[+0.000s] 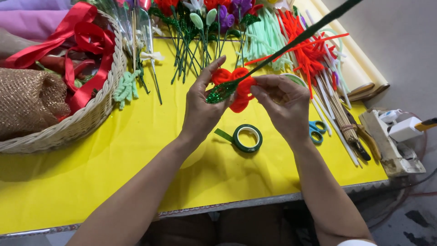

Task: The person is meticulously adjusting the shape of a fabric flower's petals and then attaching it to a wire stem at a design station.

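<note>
Seen from above, over a yellow table (pixel 114 155). Red pipe-cleaner flower (pixel 236 89) held up above the table, just beyond the roll of green tape (pixel 247 138), between both hands. Left hand (pixel 202 102) closed on the flower's left side, thumb and forefinger pinching the glittery green leaf (pixel 221 92) at its base, the forefinger raised past the petals. Right hand (pixel 282 107) closed on the flower's right side, fingertips pressed against the red loops. Dark green stem (pixel 300 36) running from the flower up and to the right, out of the top edge.

Loose end of the tape roll trailing left, flat on the table. Blue-handled scissors (pixel 315 130) just right of the tape roll, partly hidden behind the right wrist. Beyond the tape roll, finished flowers on green stems (pixel 191 41), then pale green pipe cleaners (pixel 264 38) and red pipe cleaners (pixel 309 50). Far left of the tape roll, a wicker basket (pixel 91 114) with red ribbon (pixel 86 50) inside. Right of the scissors, a bundle of thin wooden sticks (pixel 339 114).
</note>
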